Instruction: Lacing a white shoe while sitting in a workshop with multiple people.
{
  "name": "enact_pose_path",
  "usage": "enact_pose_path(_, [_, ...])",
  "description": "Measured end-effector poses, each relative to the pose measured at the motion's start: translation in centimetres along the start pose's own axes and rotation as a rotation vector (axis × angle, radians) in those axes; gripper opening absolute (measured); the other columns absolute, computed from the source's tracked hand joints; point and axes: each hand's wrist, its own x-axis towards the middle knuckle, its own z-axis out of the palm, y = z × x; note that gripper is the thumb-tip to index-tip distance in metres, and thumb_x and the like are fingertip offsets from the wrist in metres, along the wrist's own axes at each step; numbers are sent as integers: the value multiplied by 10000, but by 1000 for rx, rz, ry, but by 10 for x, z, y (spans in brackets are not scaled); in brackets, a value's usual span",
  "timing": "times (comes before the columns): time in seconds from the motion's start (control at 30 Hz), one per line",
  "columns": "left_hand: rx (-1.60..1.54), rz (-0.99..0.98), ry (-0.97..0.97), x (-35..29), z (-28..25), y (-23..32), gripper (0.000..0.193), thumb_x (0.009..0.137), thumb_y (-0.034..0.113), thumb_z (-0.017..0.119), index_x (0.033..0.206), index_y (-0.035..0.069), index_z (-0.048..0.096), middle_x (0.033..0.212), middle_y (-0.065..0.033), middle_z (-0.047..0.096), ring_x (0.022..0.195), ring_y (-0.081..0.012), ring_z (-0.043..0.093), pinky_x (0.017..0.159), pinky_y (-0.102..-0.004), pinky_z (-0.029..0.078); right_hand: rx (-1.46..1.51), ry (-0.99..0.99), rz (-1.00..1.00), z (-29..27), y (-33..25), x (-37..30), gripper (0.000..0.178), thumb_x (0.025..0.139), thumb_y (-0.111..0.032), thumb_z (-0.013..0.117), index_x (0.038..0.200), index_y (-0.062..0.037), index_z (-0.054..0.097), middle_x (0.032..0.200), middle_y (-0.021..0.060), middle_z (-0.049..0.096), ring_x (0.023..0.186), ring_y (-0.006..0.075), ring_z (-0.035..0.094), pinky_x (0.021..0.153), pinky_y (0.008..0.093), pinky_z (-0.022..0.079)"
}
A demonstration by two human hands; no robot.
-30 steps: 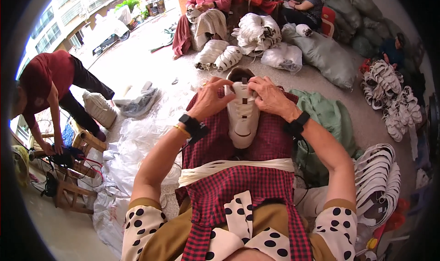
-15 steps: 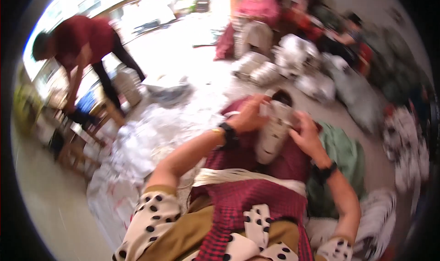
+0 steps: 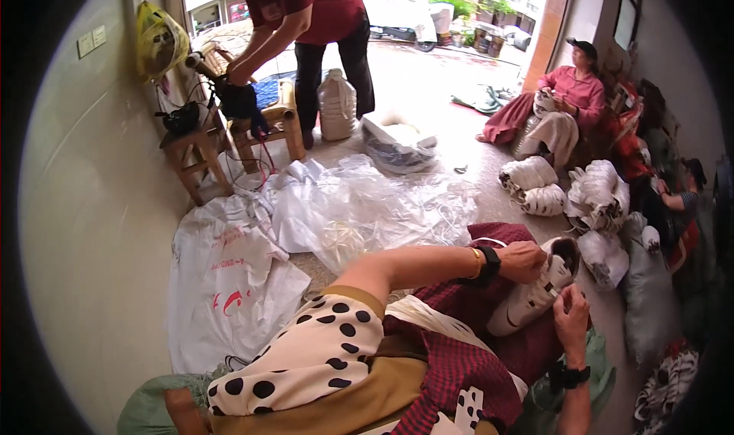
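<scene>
A white shoe (image 3: pixel 527 301) with a dark lining lies across my lap on dark red checked cloth, its opening pointing away from me and its toe toward me. My left hand (image 3: pixel 523 261) is closed at the shoe's left side near the opening; what its fingers hold is hidden. On the other side, my right hand (image 3: pixel 571 313) has thumb and fingertips pinched together close to the lacing holes; anything between them is too small to make out. A bundle of off-white laces (image 3: pixel 428 313) lies over my lap, partly behind my left forearm.
Clear plastic sheeting (image 3: pixel 382 206) and a white sack (image 3: pixel 237 290) cover floor ahead and left. Bundled white shoe parts (image 3: pixel 600 194) and a grey-green sack (image 3: pixel 650 305) lie right. One person (image 3: pixel 321 14) bends over a bamboo chair (image 3: pixel 287 121); another person (image 3: pixel 573 91) sits by the doorway.
The view has swung left, so the shoe and hands now appear farther right. My right hand's fingers, looser beside the shoe before, are now pinched together near the lacing holes.
</scene>
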Motion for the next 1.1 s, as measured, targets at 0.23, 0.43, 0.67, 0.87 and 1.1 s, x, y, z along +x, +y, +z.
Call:
enact_pose_path(0.23, [431,220,-114,-18,-56,-21,342,838,385,679,891,51,627,870,-155,629,776,-333,645,668,-455,515,-14,-60,-49,2,24,21,163,875,-173,614,942,-34,669,847,194,664,776,372,641,693,441,497])
enact_pose_path(0.43, [603,295,-251,-7,-55,-20,95,885,154,583,945,95,539,842,-116,543,731,-339,590,601,-452,478,-140,-80,-142,-18,28,8,154,864,-196,639,935,-61,620,816,144,666,724,356,653,654,452,517])
enact_pose_path(0.67, [628,306,-231,-23,-89,-43,118,884,104,515,1001,102,530,876,-128,564,754,-363,610,650,-467,494,-508,-117,-222,-12,56,-20,125,878,-118,590,998,-83,600,804,93,648,698,270,661,562,386,516])
enact_pose_path(0.87, [760,93,-27,-76,-200,-75,156,857,5,500,988,74,548,881,-149,578,809,-357,626,676,-457,498,-539,16,-190,-100,102,-54,160,868,-115,530,994,-70,618,880,117,661,746,330,652,643,431,535])
enact_pose_path(1.1, [1013,27,166,-122,-318,-56,99,909,17,503,989,52,550,925,-147,613,846,-386,632,680,-466,487,-633,83,140,-226,85,-107,145,892,-124,476,968,-43,569,889,188,617,809,415,597,710,494,484])
